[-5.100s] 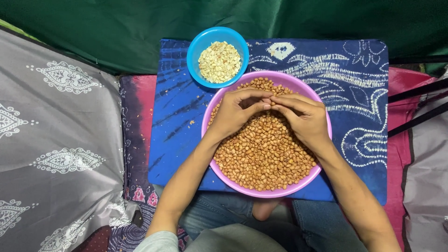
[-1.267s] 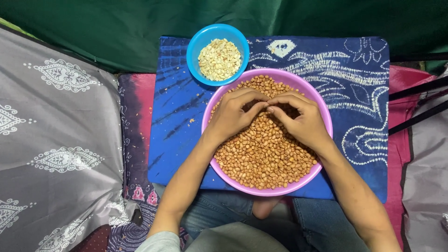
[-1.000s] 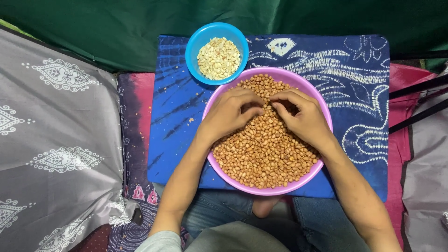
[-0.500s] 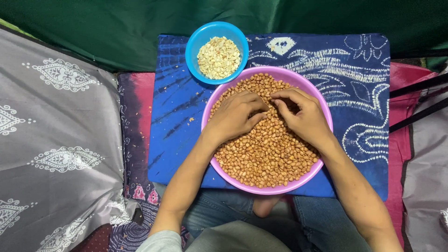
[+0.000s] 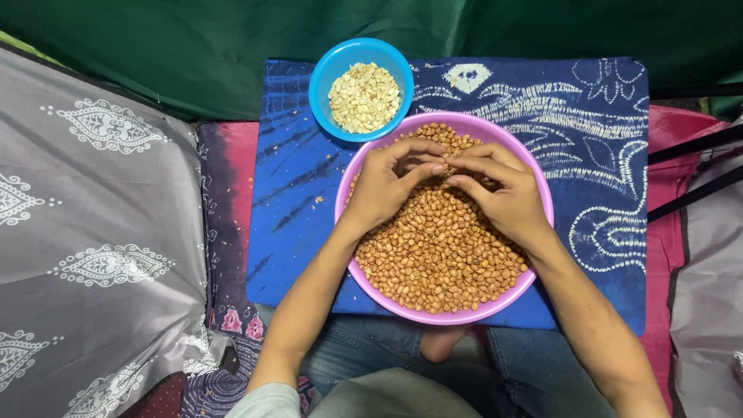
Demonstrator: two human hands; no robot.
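A blue cloth with white batik patterns (image 5: 588, 139) lies spread flat, and a small blue bowl of pale, skinned nut pieces (image 5: 361, 94) stands on its far left corner. To the left of the cloth lies a strip of pink and purple fabric (image 5: 228, 209), and further left a grey cushion with white ornaments (image 5: 93, 248). Beyond the cloth hangs a dark green sheet (image 5: 232, 31), and at its right side a grey fabric with black straps (image 5: 708, 201) shows.
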